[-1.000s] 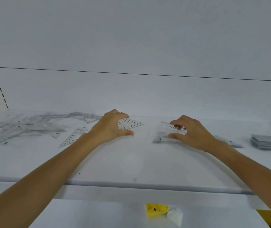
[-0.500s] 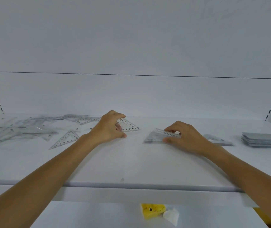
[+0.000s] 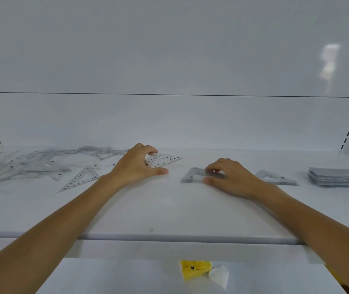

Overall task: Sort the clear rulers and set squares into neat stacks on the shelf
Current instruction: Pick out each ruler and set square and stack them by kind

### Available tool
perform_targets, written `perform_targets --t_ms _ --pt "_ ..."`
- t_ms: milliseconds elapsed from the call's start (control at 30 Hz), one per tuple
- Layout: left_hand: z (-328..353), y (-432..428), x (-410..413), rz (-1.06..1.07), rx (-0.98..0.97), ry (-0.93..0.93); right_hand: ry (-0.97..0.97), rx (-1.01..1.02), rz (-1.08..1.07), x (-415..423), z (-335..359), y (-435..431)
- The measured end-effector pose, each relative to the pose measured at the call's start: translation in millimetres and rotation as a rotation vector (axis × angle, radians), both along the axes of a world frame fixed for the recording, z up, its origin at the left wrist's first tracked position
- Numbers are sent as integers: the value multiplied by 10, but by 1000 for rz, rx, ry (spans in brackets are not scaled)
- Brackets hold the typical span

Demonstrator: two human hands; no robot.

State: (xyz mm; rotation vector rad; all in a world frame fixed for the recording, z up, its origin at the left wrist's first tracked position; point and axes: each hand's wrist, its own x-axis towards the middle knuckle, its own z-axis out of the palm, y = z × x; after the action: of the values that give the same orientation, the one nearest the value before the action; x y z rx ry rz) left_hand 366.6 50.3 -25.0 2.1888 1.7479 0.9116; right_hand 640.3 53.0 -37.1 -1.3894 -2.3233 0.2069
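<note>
My left hand (image 3: 136, 166) is curled over the near corner of a clear set square (image 3: 165, 160) with printed numbers, fingers and thumb pinching its edge. My right hand (image 3: 230, 179) holds a small stack of clear set squares (image 3: 192, 177) that lies flat on the white shelf (image 3: 169, 211). Another loose set square (image 3: 80, 181) lies left of my left arm. A jumble of clear rulers and set squares (image 3: 27, 166) covers the shelf's far left. A neat stack of clear rulers (image 3: 338, 177) sits at the far right.
One more set square stack (image 3: 275, 177) lies just right of my right hand. The shelf's front lip (image 3: 169, 237) runs across below my arms. On the lower shelf sit a yellow toy (image 3: 194, 268) and a white scrap (image 3: 219, 275).
My right hand has lowered the set squares it held tilted above the shelf until they lie flat. My left hand stays on the numbered set square, its thumb stretched further right.
</note>
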Motion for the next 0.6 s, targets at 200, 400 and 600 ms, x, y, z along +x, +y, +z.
perform_targets --t_ms 200,400,600 --pt "29 -37 34 20 16 -32 -13 0 -7 -1 -1 -9" --pt "122 -39 332 -4 40 -61 -23 111 5 153 103 -102" --pt "165 -48 894 -77 82 -86 6 215 -29 615 128 -321"
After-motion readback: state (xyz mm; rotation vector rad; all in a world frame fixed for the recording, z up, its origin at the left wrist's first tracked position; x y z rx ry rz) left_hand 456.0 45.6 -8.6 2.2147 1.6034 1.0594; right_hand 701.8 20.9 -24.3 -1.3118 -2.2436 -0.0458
